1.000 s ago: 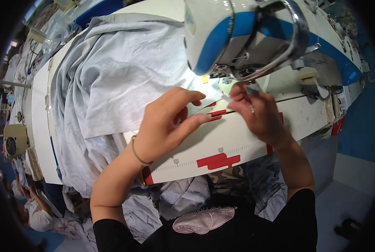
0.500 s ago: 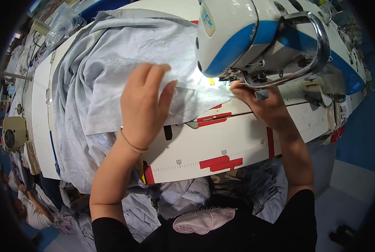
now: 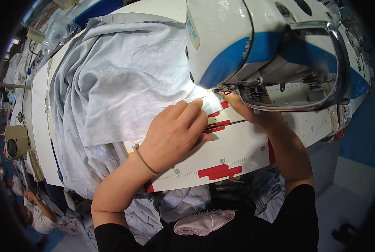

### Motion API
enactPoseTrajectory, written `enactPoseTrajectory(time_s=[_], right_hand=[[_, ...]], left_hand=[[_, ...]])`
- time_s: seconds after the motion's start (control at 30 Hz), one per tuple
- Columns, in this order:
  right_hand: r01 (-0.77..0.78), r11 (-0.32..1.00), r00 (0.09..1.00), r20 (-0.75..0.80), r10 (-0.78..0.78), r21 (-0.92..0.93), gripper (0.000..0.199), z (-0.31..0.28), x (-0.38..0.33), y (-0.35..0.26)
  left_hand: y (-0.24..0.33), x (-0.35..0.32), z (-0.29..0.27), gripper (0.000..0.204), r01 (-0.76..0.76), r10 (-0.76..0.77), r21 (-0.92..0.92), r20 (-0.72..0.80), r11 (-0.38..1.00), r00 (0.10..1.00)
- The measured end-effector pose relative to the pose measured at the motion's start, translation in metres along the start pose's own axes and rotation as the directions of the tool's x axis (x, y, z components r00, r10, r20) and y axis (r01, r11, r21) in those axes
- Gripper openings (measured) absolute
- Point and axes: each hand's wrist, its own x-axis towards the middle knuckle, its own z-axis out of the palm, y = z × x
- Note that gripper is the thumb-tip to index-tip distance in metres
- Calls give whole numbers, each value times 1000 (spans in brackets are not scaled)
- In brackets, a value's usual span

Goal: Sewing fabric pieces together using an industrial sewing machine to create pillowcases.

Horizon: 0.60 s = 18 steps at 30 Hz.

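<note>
A pale grey-white cloth (image 3: 128, 75) lies spread over the bed of a white and blue sewing machine (image 3: 225, 54), its narrow end reaching the lit needle area. My left hand (image 3: 177, 130) is on the cloth's near edge, fingers bent and closed over it beside a thin pale strip, thumb lower down. My right hand (image 3: 254, 113) is close by the presser foot (image 3: 223, 90), its fingertips together at the cloth's end. The machine's chrome bar (image 3: 343, 75) and underside partly cover that hand.
The white worktable (image 3: 187, 161) carries a printed scale and red tape (image 3: 219, 171). More crumpled cloth (image 3: 185, 195) hangs below its front edge. A beige device (image 3: 16, 143) stands at the left. Another person (image 3: 40, 214) is at the lower left.
My left hand has come down and right from above the cloth to its near edge. My right hand has shifted slightly left and down. The machine appears nearer in view.
</note>
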Motion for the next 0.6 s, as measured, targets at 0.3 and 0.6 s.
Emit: enactPoseTrajectory(time_s=[0.3, 0.6], right_hand=[[76, 991, 980, -174, -94, -107, 20, 20, -5, 4], [145, 769, 984, 5, -180, -622, 23, -15, -23, 15]], left_hand=[[8, 3, 7, 68, 44, -44, 72, 2, 996, 999], [10, -1, 6, 68, 131, -132, 75, 9, 988, 991]])
